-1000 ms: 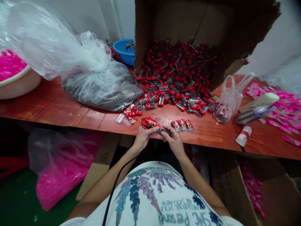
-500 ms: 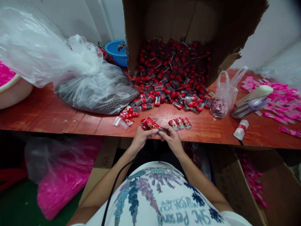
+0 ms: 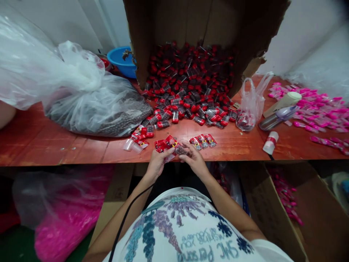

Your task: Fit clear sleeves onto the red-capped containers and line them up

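At the front edge of the red wooden table [image 3: 54, 145] my left hand [image 3: 157, 162] is closed on a bunch of small red packets [image 3: 165, 143]. My right hand [image 3: 195, 160] meets it from the right, its fingers pinched on a small clear vial of dark beads [image 3: 180, 149]. Three filled red packets [image 3: 203, 140] lie in a row on the table just beyond my right hand. A heap of red-capped vials [image 3: 191, 87] spills out of a tipped cardboard box [image 3: 169, 22] behind them.
A big clear bag of dark beads [image 3: 103, 112] lies at the left, a blue bowl [image 3: 120, 60] behind it. A small plastic bag [image 3: 249, 109], a white tool [image 3: 280, 111], a small roll [image 3: 269, 142] and pink items [image 3: 319, 109] sit at the right. A pink-filled bag [image 3: 62, 225] and an open box [image 3: 300, 211] stand below.
The view has swung to the right and down, so everything sits further left. My hands stay together at the table edge; the dark vial now shows between my fingers.
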Motion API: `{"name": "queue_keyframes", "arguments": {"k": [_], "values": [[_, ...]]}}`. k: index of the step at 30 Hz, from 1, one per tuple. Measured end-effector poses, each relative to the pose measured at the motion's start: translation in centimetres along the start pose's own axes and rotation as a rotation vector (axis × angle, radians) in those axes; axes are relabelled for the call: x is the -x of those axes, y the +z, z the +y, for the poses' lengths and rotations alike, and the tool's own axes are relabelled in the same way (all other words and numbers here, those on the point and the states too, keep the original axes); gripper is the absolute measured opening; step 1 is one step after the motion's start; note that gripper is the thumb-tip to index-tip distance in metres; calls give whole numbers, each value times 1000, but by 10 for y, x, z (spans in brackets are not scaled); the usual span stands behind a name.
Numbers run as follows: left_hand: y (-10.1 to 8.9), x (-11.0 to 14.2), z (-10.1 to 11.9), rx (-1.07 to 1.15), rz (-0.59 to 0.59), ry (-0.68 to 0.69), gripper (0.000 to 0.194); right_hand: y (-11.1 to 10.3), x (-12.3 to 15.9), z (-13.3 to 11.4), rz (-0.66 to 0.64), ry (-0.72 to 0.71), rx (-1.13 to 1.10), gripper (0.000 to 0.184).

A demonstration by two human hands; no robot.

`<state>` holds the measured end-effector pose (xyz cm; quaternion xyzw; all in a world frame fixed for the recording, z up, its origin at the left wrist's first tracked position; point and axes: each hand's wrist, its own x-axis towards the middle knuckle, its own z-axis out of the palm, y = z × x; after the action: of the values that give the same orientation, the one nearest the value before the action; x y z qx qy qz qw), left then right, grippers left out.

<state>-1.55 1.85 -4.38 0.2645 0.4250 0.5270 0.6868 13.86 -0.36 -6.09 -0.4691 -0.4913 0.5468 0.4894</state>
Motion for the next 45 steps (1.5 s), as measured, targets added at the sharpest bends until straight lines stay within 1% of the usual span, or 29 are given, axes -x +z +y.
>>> {"name": "queue_keyframes", "arguments": {"k": [3,5,7,11,14,16,18,19,21,24,26,27,28,29,30,31,32,34,35,36,37,39,41,43,45], "values": [[-3,-1,-3,-18,-7,-15,34,-4,0,-3,-55,-42,7,51],[-2,-1,-4,-27,-10,-36,34,-4,0,-4,-56,-47,10,49],[0,0,-4,-29,-12,-31,32,-4,0,-5,-29,-47,14,45],[6,4,-3,-6,6,45,27,-2,1,-2,39,-42,18,38],[10,7,-5,-26,-25,13,25,1,3,0,77,18,-35,38],[11,7,-8,-32,-48,-24,25,1,3,2,72,63,-73,38],[10,6,-12,-4,-43,-60,27,-3,0,4,92,55,-48,38],[9,5,-13,19,-32,-88,29,-7,-2,5,129,28,-8,38],[7,3,-14,62,6,-154,31,-22,-9,9,253,-42,106,37],[2,2,-13,100,47,-198,32,-57,-20,15,465,-106,340,38],[-2,2,-13,119,54,-182,33,-77,-24,17,544,-113,522,38],[-3,2,-13,128,63,-170,34,-84,-25,16,570,-123,605,39],[-4,2,-13,135,77,-157,34,-86,-25,15,592,-142,671,39],[-4,1,-15,134,93,-148,34,-84,-24,14,601,-169,711,39],[-5,1,-16,128,112,-142,32,-78,-23,13,584,-202,718,38],[-5,0,-18,117,131,-135,30,-68,-22,12,527,-230,694,38],[-5,0,-19,106,146,-126,28,-55,-21,12,427,-246,644,36],[-5,-2,-20,101,155,-91,26,-25,-20,12,174,-245,499,32],[-6,-3,-20,106,154,-66,25,-11,-21,13,77,-241,433,29],[-8,-3,-19,108,147,-41,25,2,-22,14,11,-237,384,28],[-10,-3,-18,106,139,-22,25,12,-23,14,-26,-241,354,27],[-17,-3,-14,97,142,2,26,25,-29,14,-66,-274,348,27],[-25,-2,-9,113,170,22,27,31,-36,11,-125,-321,402,29],[-33,-2,-5,167,221,50,29,35,-47,8,-204,-349,482,30],[-41,-3,0,222,288,55,29,38,-65,8,-286,-326,536,30]]}}
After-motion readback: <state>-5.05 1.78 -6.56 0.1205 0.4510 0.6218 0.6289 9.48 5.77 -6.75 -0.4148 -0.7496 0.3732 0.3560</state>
